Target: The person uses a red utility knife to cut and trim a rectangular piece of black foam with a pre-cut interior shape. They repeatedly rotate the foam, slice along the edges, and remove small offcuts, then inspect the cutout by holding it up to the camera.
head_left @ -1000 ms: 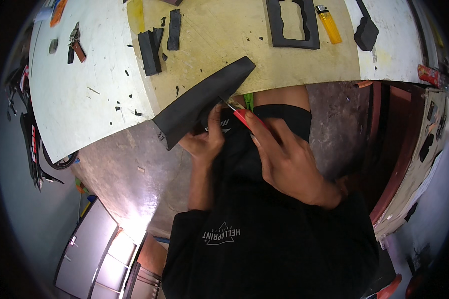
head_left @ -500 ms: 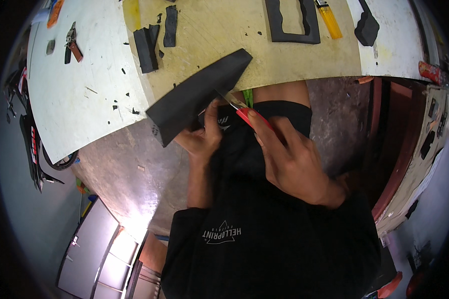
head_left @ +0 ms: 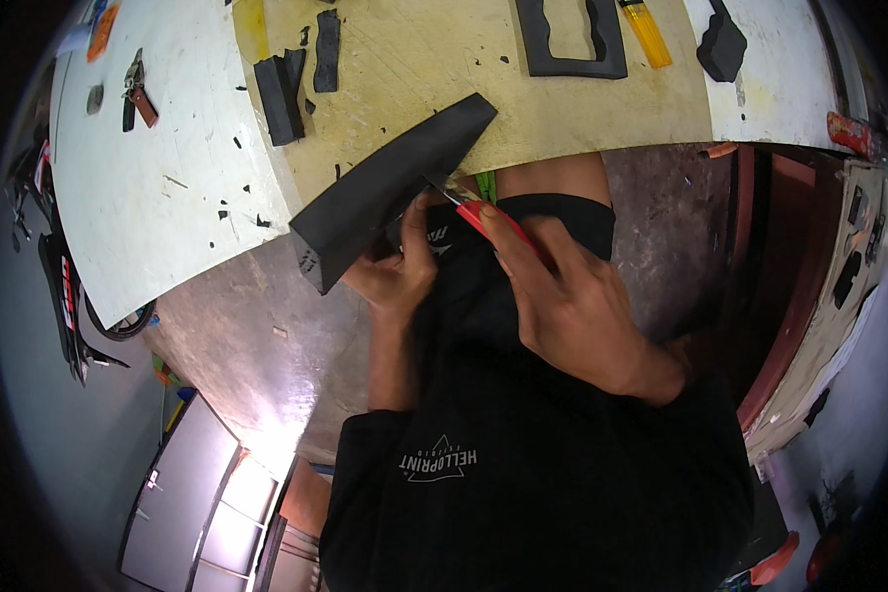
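Note:
A long black foam-like block is held tilted at the table's near edge, its far end over the tabletop. My left hand grips it from below at its near side; the thumb shows, while the other fingers are partly hidden under the block. In my right hand is a red-handled utility knife, fingers closed round the handle. Its blade tip meets the block's near side, close to my left thumb.
On the table lie dark offcuts, a black frame-like piece, a yellow lighter, a rounded black piece and keys. Small black crumbs are scattered about. A bicycle stands at the left.
The knife and my right hand have shifted slightly to the left. The block stays nearly where it was, still in my left hand.

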Action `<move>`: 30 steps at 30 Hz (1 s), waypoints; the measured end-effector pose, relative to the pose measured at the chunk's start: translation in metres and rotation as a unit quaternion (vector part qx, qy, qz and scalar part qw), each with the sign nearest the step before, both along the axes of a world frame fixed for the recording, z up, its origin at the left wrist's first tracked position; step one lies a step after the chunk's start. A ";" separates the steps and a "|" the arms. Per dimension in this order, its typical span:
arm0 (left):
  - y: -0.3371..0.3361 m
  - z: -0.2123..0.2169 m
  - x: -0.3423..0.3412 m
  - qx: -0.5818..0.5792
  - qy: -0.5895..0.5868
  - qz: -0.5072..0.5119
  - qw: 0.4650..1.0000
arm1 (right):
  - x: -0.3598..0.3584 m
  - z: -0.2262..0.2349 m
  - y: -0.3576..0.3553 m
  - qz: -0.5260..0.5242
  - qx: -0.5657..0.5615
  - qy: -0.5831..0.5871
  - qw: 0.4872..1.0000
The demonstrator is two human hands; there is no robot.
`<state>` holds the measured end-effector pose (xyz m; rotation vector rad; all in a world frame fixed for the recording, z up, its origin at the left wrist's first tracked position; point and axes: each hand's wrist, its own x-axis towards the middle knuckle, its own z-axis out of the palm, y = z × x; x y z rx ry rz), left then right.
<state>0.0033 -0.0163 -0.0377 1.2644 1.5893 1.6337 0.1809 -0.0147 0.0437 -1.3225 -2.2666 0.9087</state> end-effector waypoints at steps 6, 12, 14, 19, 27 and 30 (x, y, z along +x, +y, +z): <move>0.000 -0.001 -0.004 -0.016 0.010 0.000 1.000 | 0.003 0.006 -0.001 0.005 -0.007 -0.012 1.000; 0.003 0.000 0.000 0.007 0.066 0.006 0.998 | 0.002 0.006 -0.001 -0.011 -0.017 -0.011 1.000; 0.003 0.001 -0.001 0.012 0.063 0.000 0.998 | 0.002 0.011 -0.004 -0.032 -0.043 -0.014 0.998; 0.006 0.002 0.001 0.051 0.088 -0.007 0.995 | 0.000 0.002 0.001 -0.009 -0.013 -0.010 1.000; 0.006 0.007 0.002 0.021 0.066 -0.007 0.998 | 0.000 0.007 0.003 -0.015 -0.019 -0.019 1.000; 0.009 0.012 0.002 0.030 0.108 -0.017 0.994 | 0.001 0.012 0.000 -0.030 -0.046 -0.019 0.998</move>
